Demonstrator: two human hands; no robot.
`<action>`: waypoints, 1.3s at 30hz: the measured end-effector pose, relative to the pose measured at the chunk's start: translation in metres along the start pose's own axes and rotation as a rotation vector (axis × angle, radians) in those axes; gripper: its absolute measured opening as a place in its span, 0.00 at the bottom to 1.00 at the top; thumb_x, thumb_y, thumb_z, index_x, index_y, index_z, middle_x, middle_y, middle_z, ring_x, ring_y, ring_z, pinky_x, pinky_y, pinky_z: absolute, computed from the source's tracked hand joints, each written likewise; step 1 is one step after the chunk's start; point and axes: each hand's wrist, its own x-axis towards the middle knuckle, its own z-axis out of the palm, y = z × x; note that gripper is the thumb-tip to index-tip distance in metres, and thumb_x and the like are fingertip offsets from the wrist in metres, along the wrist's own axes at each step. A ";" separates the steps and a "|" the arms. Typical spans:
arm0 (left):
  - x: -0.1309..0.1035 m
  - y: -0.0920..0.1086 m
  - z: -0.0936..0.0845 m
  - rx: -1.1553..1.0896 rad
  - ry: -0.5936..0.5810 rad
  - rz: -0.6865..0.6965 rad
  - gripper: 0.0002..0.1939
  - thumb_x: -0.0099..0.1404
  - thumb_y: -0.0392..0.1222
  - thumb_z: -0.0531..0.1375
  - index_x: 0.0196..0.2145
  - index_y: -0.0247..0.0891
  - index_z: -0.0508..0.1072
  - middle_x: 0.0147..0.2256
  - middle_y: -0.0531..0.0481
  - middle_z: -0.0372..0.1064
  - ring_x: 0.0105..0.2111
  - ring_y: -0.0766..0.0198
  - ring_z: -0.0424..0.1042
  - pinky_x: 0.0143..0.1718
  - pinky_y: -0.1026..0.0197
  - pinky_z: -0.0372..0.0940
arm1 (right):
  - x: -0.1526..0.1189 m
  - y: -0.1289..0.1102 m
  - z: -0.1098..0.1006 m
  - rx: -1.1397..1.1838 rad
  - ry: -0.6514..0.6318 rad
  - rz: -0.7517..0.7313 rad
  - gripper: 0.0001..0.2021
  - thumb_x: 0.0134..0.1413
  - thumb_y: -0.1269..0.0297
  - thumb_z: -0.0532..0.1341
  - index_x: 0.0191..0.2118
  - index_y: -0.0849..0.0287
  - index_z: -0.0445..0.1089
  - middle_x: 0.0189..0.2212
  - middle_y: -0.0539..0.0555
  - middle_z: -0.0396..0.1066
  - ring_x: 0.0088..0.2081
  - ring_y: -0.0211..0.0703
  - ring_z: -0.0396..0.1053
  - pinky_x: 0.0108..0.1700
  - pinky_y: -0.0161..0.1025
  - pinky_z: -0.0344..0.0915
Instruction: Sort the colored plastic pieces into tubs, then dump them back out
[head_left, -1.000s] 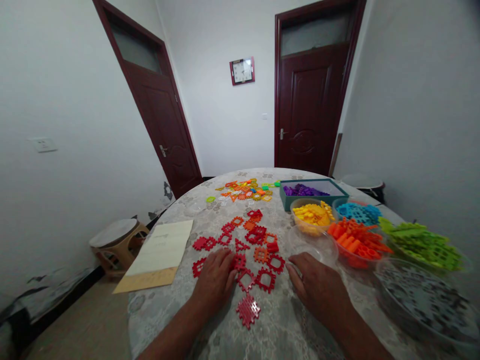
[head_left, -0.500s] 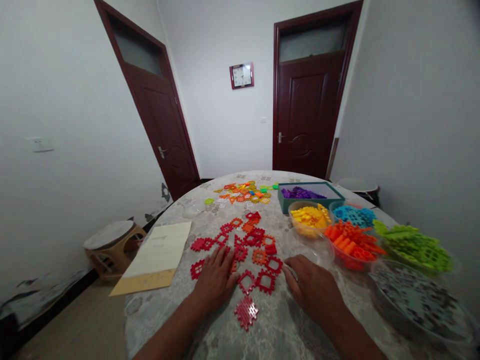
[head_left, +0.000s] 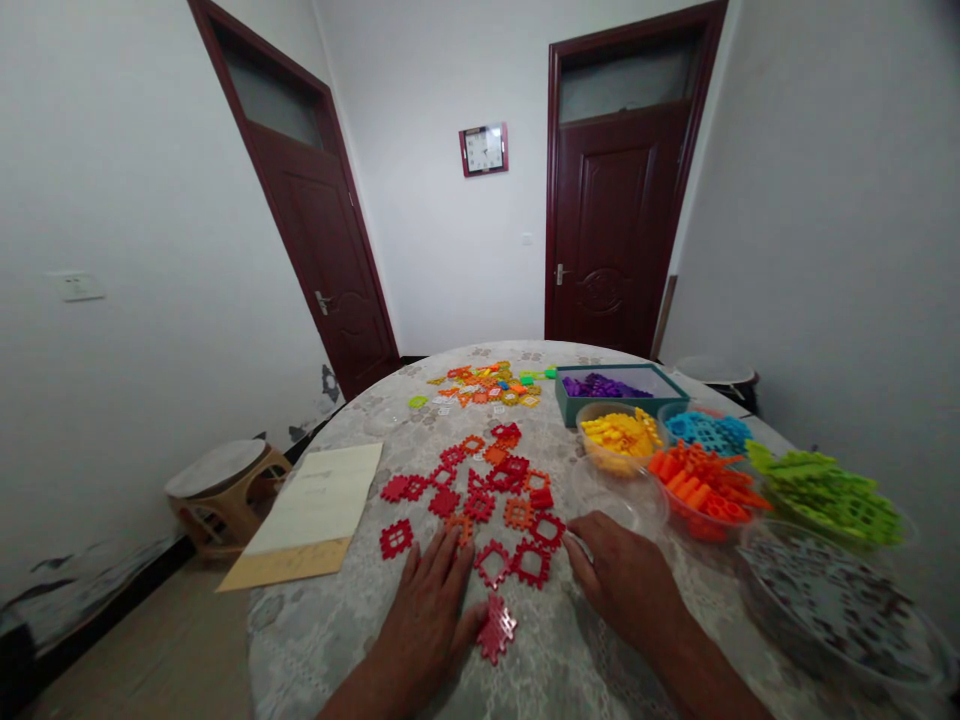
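My left hand (head_left: 431, 610) lies flat on the table, fingers stretched forward and slightly apart. Its fingertips reach an orange toothed plastic building piece (head_left: 459, 526). The thumb overlaps the left edge of a solid red square building piece (head_left: 498, 630). My right hand (head_left: 630, 580) rests on its side at the right, a gap between thumb and forefinger, nothing seen in it; its other fingers are hidden. Just left of its fingertips lies a red frame piece (head_left: 547, 515). Two more red frames, one of them this near frame (head_left: 532, 581), lie between the hands.
Loose multicoloured pieces (head_left: 487, 385) lie at the back. A green box (head_left: 568, 410) holds purple pieces. On the right stand clear tubs of yellow (head_left: 619, 432), blue (head_left: 709, 430), orange (head_left: 709, 490), green (head_left: 840, 495) and grey pieces (head_left: 847, 600). Paper (head_left: 322, 500) lies left.
My left hand has drawn back toward me, uncovering a solid red piece and the orange piece. Its thumb now overlaps the near red square. My right hand has hardly moved.
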 end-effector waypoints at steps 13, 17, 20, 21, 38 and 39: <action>-0.007 0.012 -0.003 0.014 0.072 0.054 0.35 0.74 0.58 0.57 0.75 0.55 0.56 0.75 0.44 0.52 0.74 0.38 0.54 0.69 0.25 0.53 | 0.003 -0.010 -0.017 0.030 -0.088 0.083 0.12 0.74 0.62 0.55 0.47 0.55 0.77 0.43 0.56 0.79 0.44 0.46 0.78 0.44 0.38 0.69; -0.008 0.017 0.007 0.018 0.126 0.163 0.35 0.73 0.59 0.57 0.75 0.57 0.57 0.75 0.46 0.53 0.74 0.38 0.54 0.70 0.27 0.52 | 0.008 -0.014 -0.024 0.022 -0.138 0.122 0.12 0.74 0.59 0.56 0.47 0.55 0.77 0.43 0.55 0.79 0.44 0.46 0.77 0.45 0.38 0.68; -0.007 0.021 0.012 0.021 0.114 0.228 0.33 0.73 0.60 0.57 0.72 0.59 0.62 0.74 0.47 0.55 0.73 0.36 0.56 0.69 0.25 0.51 | 0.011 -0.014 -0.023 0.013 -0.153 0.124 0.13 0.74 0.57 0.55 0.46 0.55 0.76 0.44 0.56 0.78 0.44 0.46 0.77 0.45 0.39 0.68; -0.006 0.023 0.012 0.026 0.113 0.227 0.32 0.73 0.60 0.57 0.72 0.59 0.64 0.74 0.47 0.56 0.73 0.36 0.56 0.69 0.24 0.50 | 0.011 -0.014 -0.023 0.013 -0.150 0.119 0.14 0.74 0.56 0.55 0.47 0.56 0.76 0.44 0.56 0.78 0.44 0.47 0.77 0.45 0.39 0.68; 0.027 0.050 -0.007 -0.007 0.010 0.159 0.34 0.74 0.59 0.55 0.72 0.44 0.64 0.72 0.38 0.59 0.72 0.37 0.57 0.70 0.28 0.51 | 0.009 0.001 -0.036 0.164 0.202 0.058 0.14 0.74 0.62 0.55 0.43 0.58 0.78 0.40 0.56 0.80 0.42 0.43 0.76 0.47 0.37 0.68; 0.027 0.053 -0.009 -0.011 -0.026 0.146 0.34 0.74 0.59 0.55 0.72 0.43 0.64 0.73 0.38 0.58 0.73 0.37 0.56 0.70 0.28 0.51 | 0.008 0.004 -0.043 0.190 0.280 0.063 0.13 0.73 0.63 0.55 0.43 0.58 0.77 0.39 0.56 0.80 0.41 0.43 0.76 0.46 0.37 0.68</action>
